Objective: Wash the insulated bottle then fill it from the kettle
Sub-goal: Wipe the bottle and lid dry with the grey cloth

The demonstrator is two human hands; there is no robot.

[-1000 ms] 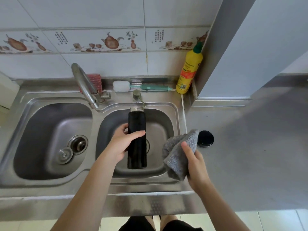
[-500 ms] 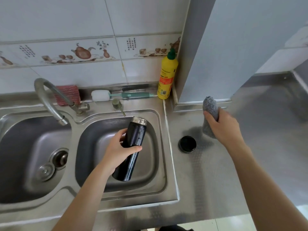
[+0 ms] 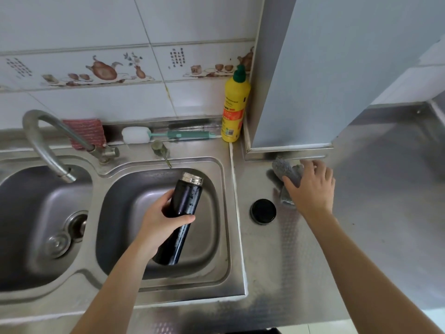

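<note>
The black insulated bottle [image 3: 187, 198] has a silver open mouth and leans over the right sink basin [image 3: 209, 239], mouth pointing up and away from me. My left hand [image 3: 163, 220] grips it around the middle. The bottle's black cap [image 3: 263, 211] lies on the steel counter just right of the basin. Beyond the cap, my right hand [image 3: 310, 191] rests with spread fingers on a crumpled grey cloth [image 3: 285, 171] lying on the counter at the foot of the wall box. No kettle is in view.
A curved faucet [image 3: 41, 141] hangs over the left basin [image 3: 24, 225], and a small tap [image 3: 160, 150] sits behind the right one. Along the back ledge are a red cloth [image 3: 85, 131], a green-handled bottle brush [image 3: 168, 136] and a yellow detergent bottle [image 3: 234, 109]. Steel counter [image 3: 373, 225] stretches right.
My right hand carried the grey cloth from beside the bottle to the back of the counter and laid it down. The bottle went from upright to leaning right.
</note>
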